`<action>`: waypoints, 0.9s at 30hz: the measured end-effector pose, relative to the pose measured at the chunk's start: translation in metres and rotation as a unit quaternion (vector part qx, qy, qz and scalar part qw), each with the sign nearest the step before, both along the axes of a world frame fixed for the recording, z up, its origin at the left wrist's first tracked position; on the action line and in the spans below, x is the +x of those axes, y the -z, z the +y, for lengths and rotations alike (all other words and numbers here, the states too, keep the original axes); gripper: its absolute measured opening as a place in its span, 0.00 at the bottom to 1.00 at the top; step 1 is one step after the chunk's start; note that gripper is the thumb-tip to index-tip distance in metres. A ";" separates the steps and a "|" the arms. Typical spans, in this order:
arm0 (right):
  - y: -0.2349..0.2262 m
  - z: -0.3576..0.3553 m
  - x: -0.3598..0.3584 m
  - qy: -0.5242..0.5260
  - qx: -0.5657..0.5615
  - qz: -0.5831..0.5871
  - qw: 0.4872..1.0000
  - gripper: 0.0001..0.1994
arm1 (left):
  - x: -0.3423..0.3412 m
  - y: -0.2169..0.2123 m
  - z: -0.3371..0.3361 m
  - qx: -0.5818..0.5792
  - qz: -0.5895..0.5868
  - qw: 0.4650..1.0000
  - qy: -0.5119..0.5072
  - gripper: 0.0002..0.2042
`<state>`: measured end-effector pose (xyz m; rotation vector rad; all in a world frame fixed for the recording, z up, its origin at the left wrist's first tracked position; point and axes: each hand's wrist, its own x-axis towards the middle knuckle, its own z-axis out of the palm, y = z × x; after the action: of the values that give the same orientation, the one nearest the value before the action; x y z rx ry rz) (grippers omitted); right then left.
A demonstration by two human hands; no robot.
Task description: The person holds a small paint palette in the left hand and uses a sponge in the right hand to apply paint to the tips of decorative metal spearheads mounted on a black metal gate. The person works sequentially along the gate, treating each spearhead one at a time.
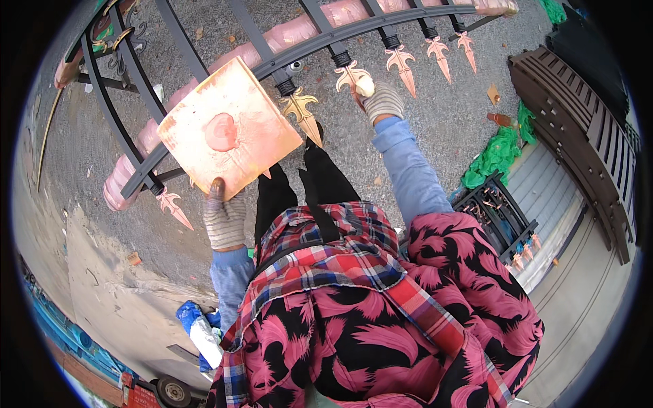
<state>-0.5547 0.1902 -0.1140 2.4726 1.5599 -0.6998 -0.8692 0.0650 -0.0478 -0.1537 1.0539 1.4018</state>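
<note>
Left hand (226, 221): fingers hidden beneath the square board (248, 98) — only the thumb shows on top
Right hand (383, 103): small white lump (365, 84) — material unclear
Dark railing (180, 35): cut off by the upper edge
Wheel (173, 392): lower rim cropped

The left hand (225, 219) gripped at near left, thumb (217, 190) on top; the right hand (384, 103), fingers (388, 94) curled, was farther; the right arm (409, 163) stretched far.
</note>
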 end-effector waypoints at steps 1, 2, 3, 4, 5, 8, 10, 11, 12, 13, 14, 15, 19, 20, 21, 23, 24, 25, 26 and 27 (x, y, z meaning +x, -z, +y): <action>0.005 -0.011 0.011 -0.001 -0.033 -0.005 0.999 0.19 | 0.000 0.001 0.001 0.006 0.004 1.000 -0.003 0.29; 0.009 -0.024 0.017 -0.005 -0.075 -0.010 0.997 0.19 | -0.002 0.001 -0.004 0.003 0.008 1.000 -0.010 0.29; 0.014 -0.033 0.021 0.008 -0.039 0.001 0.999 0.19 | -0.006 0.000 -0.009 -0.003 0.010 1.000 -0.014 0.29; 0.015 -0.036 0.029 0.030 0.004 0.007 1.000 0.19 | -0.007 0.004 -0.005 -0.001 0.007 1.000 -0.008 0.29; 0.022 -0.045 0.042 0.053 0.045 0.011 0.998 0.19 | -0.007 0.007 -0.002 -0.001 0.001 1.000 -0.001 0.29; 0.037 -0.018 0.026 0.058 0.200 0.115 0.971 0.20 | -0.009 0.005 0.001 -0.003 0.022 1.000 0.007 0.31; 0.009 0.001 -0.006 -0.045 0.190 0.038 0.980 0.21 | -0.008 0.006 0.006 0.005 0.017 1.000 0.018 0.31; 0.016 0.011 -0.012 -0.098 0.170 0.011 0.981 0.20 | -0.009 0.006 0.005 0.002 0.016 1.000 0.019 0.31; 0.025 0.015 -0.015 -0.083 0.150 -0.016 0.985 0.18 | -0.009 0.006 0.004 -0.001 0.016 1.000 0.020 0.31; 0.024 0.015 -0.013 -0.036 0.151 -0.008 0.988 0.18 | -0.012 0.006 -0.001 -0.008 0.018 1.000 0.015 0.31; 0.020 0.018 -0.005 0.014 0.157 -0.003 0.988 0.18 | -0.012 0.009 -0.005 -0.008 0.016 1.000 0.012 0.31; 0.018 0.022 -0.001 0.063 0.163 0.002 0.985 0.18 | -0.013 0.012 -0.005 -0.007 0.015 1.000 0.008 0.31; 0.019 0.010 -0.010 0.083 0.208 0.069 0.972 0.18 | -0.013 0.004 -0.005 -0.014 0.013 1.000 0.008 0.32; 0.023 0.016 -0.013 0.006 0.154 0.050 0.987 0.19 | -0.016 0.006 -0.005 -0.015 0.020 1.000 0.017 0.31; 0.032 0.018 -0.016 -0.009 0.151 0.003 0.989 0.19 | -0.014 0.007 -0.005 -0.012 0.019 1.000 0.018 0.31; 0.027 0.018 -0.012 0.093 0.189 0.023 0.977 0.20 | -0.017 0.002 -0.003 -0.008 0.023 1.000 0.019 0.30; 0.022 0.020 -0.008 0.170 0.169 0.045 0.970 0.18 | -0.019 0.003 -0.004 -0.003 0.023 1.000 0.015 0.30; 0.029 0.018 -0.003 0.156 0.202 0.042 0.966 0.17 | -0.020 0.004 -0.005 0.002 0.023 1.000 0.011 0.30; 0.022 0.016 -0.008 0.153 0.211 0.053 0.964 0.16 | -0.019 0.005 -0.005 0.007 0.022 1.000 0.006 0.30; 0.015 0.012 -0.017 0.150 0.220 0.064 0.962 0.16 | -0.021 0.007 -0.008 -0.005 0.025 1.000 0.003 0.30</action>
<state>-0.5720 0.2027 -0.1293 3.0969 1.5366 -0.6133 -0.8904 0.0570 -0.0549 -0.1225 1.1020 1.4012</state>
